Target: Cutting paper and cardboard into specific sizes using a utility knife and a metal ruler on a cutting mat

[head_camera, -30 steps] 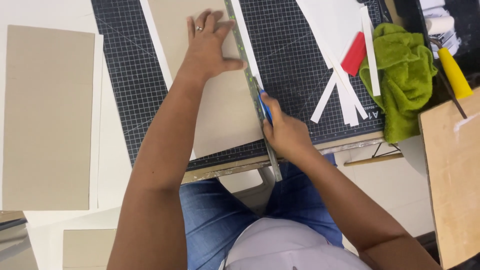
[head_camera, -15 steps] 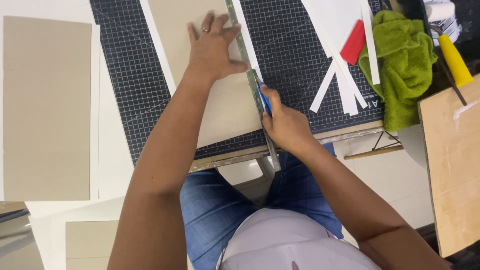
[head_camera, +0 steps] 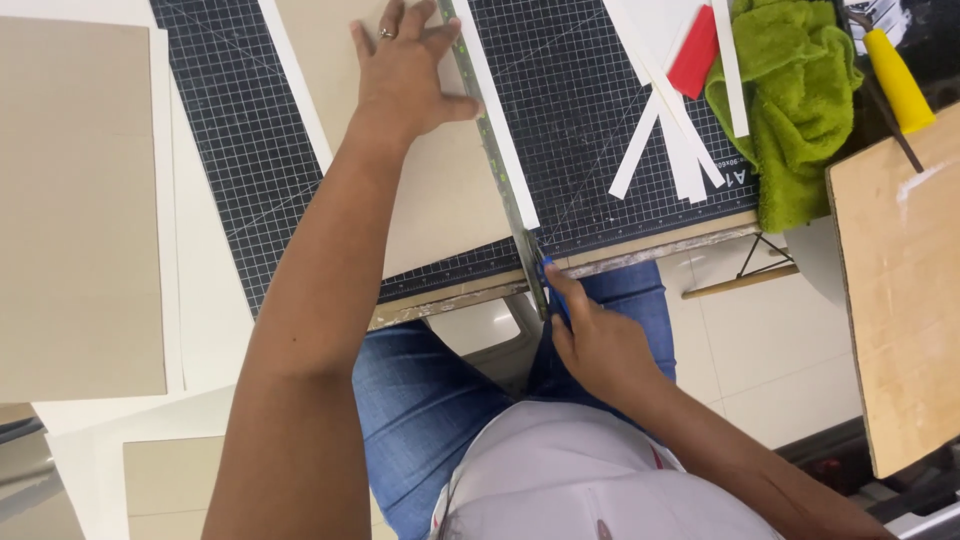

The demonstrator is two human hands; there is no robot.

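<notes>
A person's left hand presses flat, fingers spread, on a tan cardboard sheet and against a metal ruler that runs from twelve o'clock toward six across a dark gridded cutting mat. The right hand is closed around a blue-handled knife at the ruler's near end, just past the mat's six-o'clock edge. At two o'clock lie white paper strips, a green cloth and a yellow-handled tool.

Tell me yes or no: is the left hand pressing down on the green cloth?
No, the left hand lies flat on the tan board beside the metal ruler.
</notes>
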